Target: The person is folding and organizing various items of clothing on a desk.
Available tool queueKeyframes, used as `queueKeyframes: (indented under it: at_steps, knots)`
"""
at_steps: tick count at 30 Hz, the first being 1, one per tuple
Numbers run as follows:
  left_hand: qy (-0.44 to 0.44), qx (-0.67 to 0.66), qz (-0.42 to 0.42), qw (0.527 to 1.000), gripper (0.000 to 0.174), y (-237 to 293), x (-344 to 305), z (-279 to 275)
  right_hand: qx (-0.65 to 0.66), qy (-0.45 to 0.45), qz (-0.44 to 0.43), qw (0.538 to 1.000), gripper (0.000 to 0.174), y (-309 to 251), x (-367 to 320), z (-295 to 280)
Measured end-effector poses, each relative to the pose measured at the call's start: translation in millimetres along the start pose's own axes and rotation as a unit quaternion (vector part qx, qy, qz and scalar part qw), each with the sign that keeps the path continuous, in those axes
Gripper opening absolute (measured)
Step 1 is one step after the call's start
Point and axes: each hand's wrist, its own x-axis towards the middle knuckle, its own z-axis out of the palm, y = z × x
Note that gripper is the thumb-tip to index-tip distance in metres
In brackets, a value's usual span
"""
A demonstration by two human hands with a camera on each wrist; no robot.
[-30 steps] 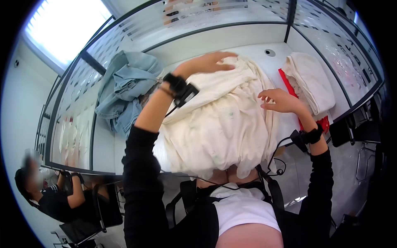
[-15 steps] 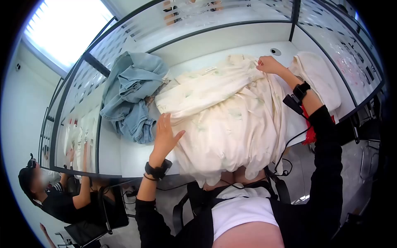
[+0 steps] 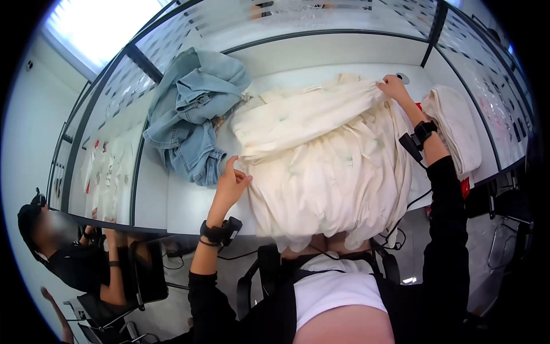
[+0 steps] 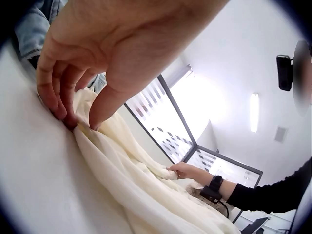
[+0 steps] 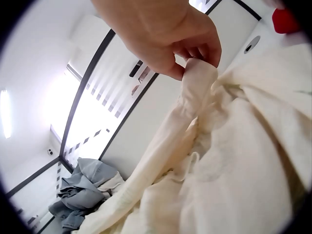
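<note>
A cream garment [image 3: 326, 178] with faint green prints and gathered folds lies spread on the white table, its lower edge hanging over the front. One long sleeve [image 3: 303, 117] lies across its upper part. At the garment's left edge, my left hand [image 3: 230, 186] pinches a fold of the cloth [image 4: 92, 131] between thumb and fingers, low over the tabletop. My right hand [image 3: 394, 88] is at the far right corner, where its thumb and fingers grip the sleeve's cuff [image 5: 199, 80], slightly raised.
Crumpled blue denim [image 3: 195, 109] lies on the left of the table [image 3: 183, 206]. A folded off-white cloth [image 3: 455, 129] sits at the right, with red fabric [image 3: 465, 186] beneath it. Framed panels enclose the back and sides. Another person [image 3: 80, 264] sits at far left.
My left hand has moved from above the garment down to its left edge and taken hold there. My right hand has moved up to the far right corner and gripped the cuff.
</note>
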Motion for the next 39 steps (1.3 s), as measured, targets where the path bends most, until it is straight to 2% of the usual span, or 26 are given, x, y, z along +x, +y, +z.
queueKeyframes:
  at_steps: [2,3,6,9,11,12,13,16,17,18,19,22,23,26,29,31,32,33,34,35,36,37,39]
  knots:
    - [-0.007,-0.001,0.002,1.000,0.063,5,-1,-1,-0.031,0.033,0.001,0.999,0.037,16,-1,3]
    - [-0.003,-0.003,0.002,1.000,0.061,4,-2,1,-0.066,-0.006,0.007,0.998,0.039,24,-1,7]
    - [0.010,-0.036,-0.002,0.999,0.056,-10,1,7,-0.152,0.002,0.053,0.987,0.042,-18,-33,-5]
    - [0.025,-0.142,-0.043,0.989,0.048,-18,5,6,-0.119,0.037,-0.177,0.976,0.047,-39,-51,-20]
    - [0.044,-0.241,-0.096,0.965,0.042,10,5,-7,-0.113,-0.045,-0.268,0.956,0.047,-38,-52,-9]
    - [0.054,-0.237,-0.095,0.965,0.040,11,7,-11,-0.109,-0.085,-0.312,0.940,0.048,-38,-50,-3]
    - [0.064,-0.232,-0.095,0.966,0.038,11,8,-16,-0.125,-0.182,-0.312,0.924,0.053,-41,-48,-1]
    - [0.085,-0.226,-0.074,0.968,0.026,11,0,-25,-0.161,-0.200,-0.233,0.938,0.052,-45,-61,12]
    - [0.076,-0.200,-0.054,0.975,0.024,1,-4,-28,-0.138,-0.251,-0.203,0.936,0.054,-44,-57,15]
    - [0.067,-0.173,-0.033,0.982,0.022,-7,-8,-30,-0.146,-0.249,-0.199,0.936,0.054,-43,-55,17]
    - [0.032,-0.183,-0.094,0.978,0.019,-2,-16,-32,-0.154,-0.248,-0.194,0.936,0.054,-44,-56,18]
    - [-0.054,-0.110,-0.089,0.989,0.020,-6,-27,-28,-0.157,-0.250,-0.189,0.937,0.054,-46,-57,17]
    - [-0.006,-0.001,0.010,1.000,0.019,-2,-26,-26,-0.155,-0.250,-0.190,0.937,0.055,-48,-56,17]
    - [0.069,0.100,0.120,0.985,0.019,6,5,-34,-0.194,-0.269,-0.159,0.930,0.057,-69,-61,1]
    - [-0.020,0.050,-0.010,0.998,0.030,17,56,-45,-0.219,-0.188,-0.263,0.921,0.058,-98,-69,-1]
    - [-0.086,-0.016,-0.078,0.993,0.033,9,95,-42,-0.108,-0.202,-0.370,0.900,0.056,-136,-83,-6]
    - [-0.111,-0.039,-0.105,0.987,0.033,8,108,-40,-0.046,-0.239,-0.402,0.883,0.054,-158,-92,-9]
    - [-0.136,-0.061,-0.129,0.980,0.033,9,122,-37,-0.023,-0.245,-0.485,0.839,0.054,-167,-97,4]
    - [-0.159,-0.083,-0.151,0.972,0.033,7,137,-34,-0.003,-0.256,-0.519,0.815,0.055,-182,-107,8]
    - [-0.177,-0.092,-0.103,0.974,0.033,-16,155,-30,0.012,-0.303,-0.527,0.794,0.056,-198,-115,6]
    - [-0.163,-0.066,-0.080,0.981,0.033,-18,161,-27,-0.012,-0.302,-0.548,0.780,0.057,-210,-122,17]
    - [-0.150,-0.040,-0.057,0.986,0.033,-18,165,-24,-0.027,-0.339,-0.539,0.771,0.060,-226,-128,15]
    - [-0.117,-0.003,-0.031,0.993,0.033,-16,165,-19,-0.032,-0.330,-0.536,0.777,0.063,-237,-134,35]
